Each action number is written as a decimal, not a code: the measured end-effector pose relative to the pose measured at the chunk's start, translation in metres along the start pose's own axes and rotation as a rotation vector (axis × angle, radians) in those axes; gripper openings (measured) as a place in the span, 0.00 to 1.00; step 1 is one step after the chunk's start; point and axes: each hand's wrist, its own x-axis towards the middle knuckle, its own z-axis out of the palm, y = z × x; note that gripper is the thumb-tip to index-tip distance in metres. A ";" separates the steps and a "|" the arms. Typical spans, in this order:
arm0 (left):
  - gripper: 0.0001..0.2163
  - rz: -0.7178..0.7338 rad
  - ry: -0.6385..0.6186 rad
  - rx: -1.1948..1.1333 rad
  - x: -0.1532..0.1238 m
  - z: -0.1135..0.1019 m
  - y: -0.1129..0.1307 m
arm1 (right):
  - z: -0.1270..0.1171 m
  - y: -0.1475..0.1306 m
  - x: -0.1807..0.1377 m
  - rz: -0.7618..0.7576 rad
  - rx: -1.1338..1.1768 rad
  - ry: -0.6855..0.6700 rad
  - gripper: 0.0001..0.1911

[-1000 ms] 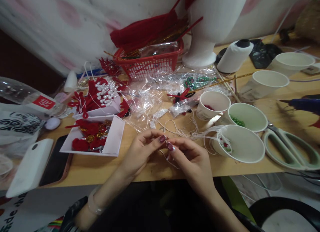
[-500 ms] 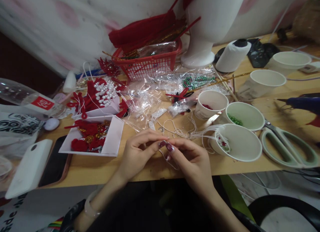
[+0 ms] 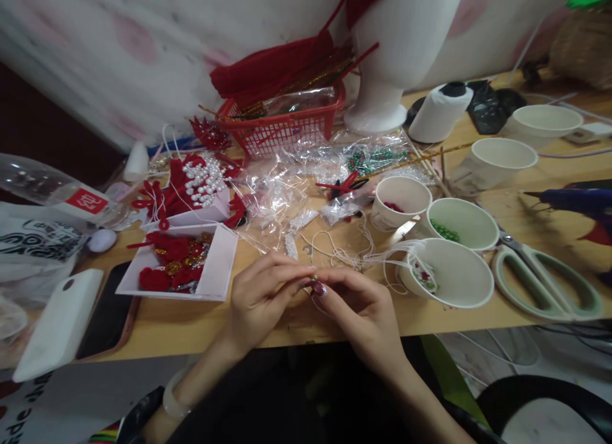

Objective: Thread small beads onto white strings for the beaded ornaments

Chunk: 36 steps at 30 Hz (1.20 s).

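Observation:
My left hand (image 3: 261,297) and my right hand (image 3: 366,303) meet fingertip to fingertip over the front of the table, both closed in a pinch. A tiny green bead (image 3: 315,277) shows between their fingertips. Thin white cord (image 3: 319,307) loops just below the fingers; which hand grips it is hidden. More white cords (image 3: 377,258) run right, into a paper cup (image 3: 461,275) with small red, white and green beads strung inside its rim. Behind it stand a cup with green beads (image 3: 478,224) and a cup with dark red beads (image 3: 406,198).
Scissors (image 3: 545,284) lie at the right, below a blue glue gun (image 3: 574,200). A white box (image 3: 222,265) of red and gold ornaments stands left, near a phone (image 3: 108,316). Behind are clear plastic bags (image 3: 275,195), a red basket (image 3: 287,128) and a thread cone (image 3: 440,115).
My fingertips have shifted slightly, and the green bead now shows between them. Both hands stay together in nearly the same place; the camera view has moved a little.

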 end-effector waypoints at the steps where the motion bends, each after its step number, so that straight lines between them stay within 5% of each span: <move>1: 0.10 -0.005 -0.001 -0.001 0.000 0.000 0.000 | 0.000 0.000 0.000 -0.003 -0.007 -0.001 0.08; 24: 0.04 -0.351 -0.129 -0.207 0.003 -0.007 0.007 | 0.001 -0.002 -0.002 -0.017 -0.032 -0.130 0.08; 28: 0.08 -0.469 -0.048 -0.308 0.003 -0.006 0.007 | 0.001 0.000 0.000 -0.022 -0.132 -0.128 0.03; 32: 0.06 -0.649 0.105 -0.644 0.016 -0.019 0.018 | 0.003 0.003 0.000 -0.041 -0.210 -0.138 0.03; 36: 0.07 -0.426 0.345 -0.683 0.035 -0.043 0.038 | 0.006 0.006 -0.002 -0.100 -0.267 -0.186 0.03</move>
